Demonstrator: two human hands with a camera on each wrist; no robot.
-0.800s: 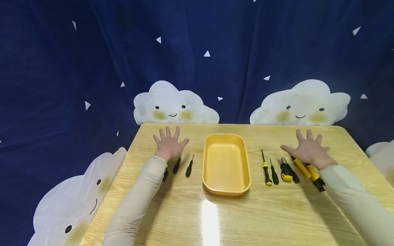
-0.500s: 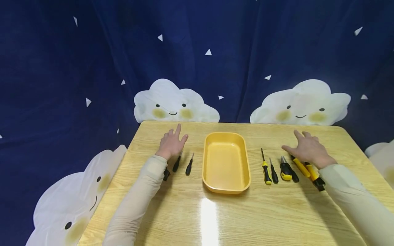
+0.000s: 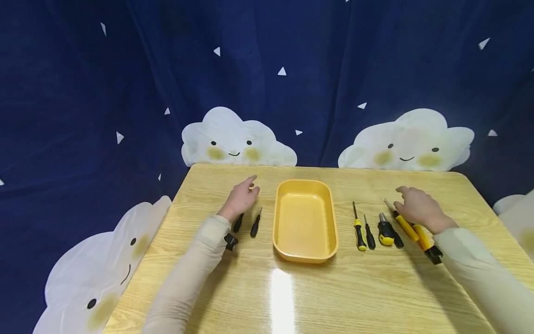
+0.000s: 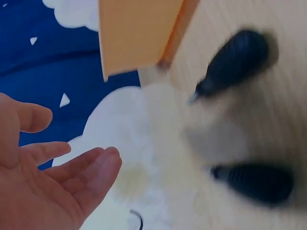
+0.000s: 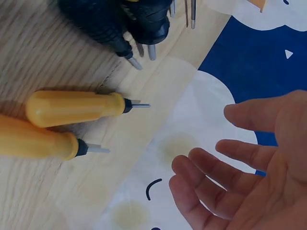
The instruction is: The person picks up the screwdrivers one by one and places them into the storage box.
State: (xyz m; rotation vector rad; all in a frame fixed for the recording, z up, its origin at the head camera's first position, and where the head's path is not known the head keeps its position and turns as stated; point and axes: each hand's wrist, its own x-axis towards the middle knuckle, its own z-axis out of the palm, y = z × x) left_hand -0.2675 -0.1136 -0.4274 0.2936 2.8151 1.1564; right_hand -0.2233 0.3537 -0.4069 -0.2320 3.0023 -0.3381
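My left hand (image 3: 241,200) hovers over the left of the table, fingers loosely bent and holding nothing. Below it is a screwdriver with a black handle (image 3: 238,223), partly covered by the hand; a second black screwdriver (image 3: 255,227) lies just right. Both black handles, one upper (image 4: 235,62) and one lower (image 4: 259,183), appear blurred in the left wrist view. My right hand (image 3: 422,209), also empty with fingers half bent, is above two yellow-handled screwdrivers (image 3: 405,226). In the right wrist view one yellow handle (image 5: 76,108) lies beside the other (image 5: 36,136).
An orange-yellow tray (image 3: 306,258) stands mid-table between the hands. Right of it lie a long yellow-and-black screwdriver (image 3: 360,234), a slim black one (image 3: 370,237), a stubby one (image 3: 386,234) and another black handle (image 3: 397,239). A blue curtain (image 3: 267,69) hangs behind the table.
Both hands have gone from widely spread fingers to loosely bent ones. The left hand has turned and shifted slightly right. The tray and the screwdrivers stay in place.
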